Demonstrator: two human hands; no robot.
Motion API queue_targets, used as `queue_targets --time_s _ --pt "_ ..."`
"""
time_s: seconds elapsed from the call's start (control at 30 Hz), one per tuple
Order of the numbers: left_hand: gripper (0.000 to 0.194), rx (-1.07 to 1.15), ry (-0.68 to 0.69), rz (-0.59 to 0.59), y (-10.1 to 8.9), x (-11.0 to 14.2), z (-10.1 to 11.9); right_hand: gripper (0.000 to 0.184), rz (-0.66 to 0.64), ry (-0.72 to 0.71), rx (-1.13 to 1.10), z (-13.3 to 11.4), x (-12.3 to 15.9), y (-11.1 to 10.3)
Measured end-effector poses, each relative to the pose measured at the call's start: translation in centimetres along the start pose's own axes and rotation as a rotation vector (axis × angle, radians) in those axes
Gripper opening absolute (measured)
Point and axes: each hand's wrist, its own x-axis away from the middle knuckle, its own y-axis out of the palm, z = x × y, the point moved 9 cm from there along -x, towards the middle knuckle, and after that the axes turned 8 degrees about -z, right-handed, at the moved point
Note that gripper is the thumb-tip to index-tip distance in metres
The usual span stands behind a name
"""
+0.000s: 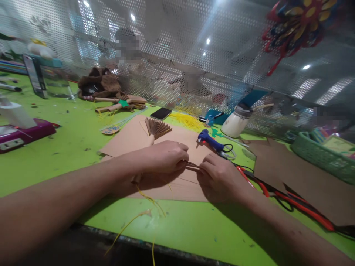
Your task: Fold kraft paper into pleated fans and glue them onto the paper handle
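Both hands pinch a narrow strip of folded brown paper (192, 166), stretched between them above the brown paper sheets. My left hand (169, 157) has its fingers closed on the strip's left end. Its right end sits in the closed fingers of my right hand (215, 171). Behind my left wrist a pleated brown paper fan (158, 128) rises from a rolled paper stick (151, 139). Below that wrist, yellow strings (149, 199) trail from the stick's lower end. Beyond my right hand lies a blue glue gun (212, 140) on the brown sheet (124, 137).
A purple power strip (41, 128) is at left. Toward the mesh partition lie a phone (161, 113), yellow shredded strands (186, 121) and a white jar (234, 123). Red-handled scissors (307, 208), dark cardboard (277, 162) and a green basket (318, 155) occupy the right. The green table's edge is near me.
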Motion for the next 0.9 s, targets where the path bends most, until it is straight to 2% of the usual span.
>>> queue_targets --time_s 0.1,0.37,0.47,0.7,0.9 --pt "0.023 0.054 -0.044 0.043 -1.0 0.2 0.2 0.017 0.049 -0.017 0.009 0.5 0.3 -1.1" --pt "0.012 0.074 -0.029 -0.072 -0.7 0.0 1.8 0.021 0.07 -0.104 0.01 -1.3 0.5 -2.3" --pt "0.013 0.112 -0.055 -0.079 -0.3 0.1 1.6 0.021 0.057 -0.092 -0.058 -1.2 0.4 -2.4" --pt "0.01 0.122 -0.05 -0.003 -0.5 0.3 2.0 0.02 0.071 -0.031 -0.257 -0.2 0.6 -2.4" --pt "0.015 0.253 -0.115 -0.092 -0.8 0.6 1.1 0.023 0.072 -0.033 -0.236 0.1 1.2 -3.1"
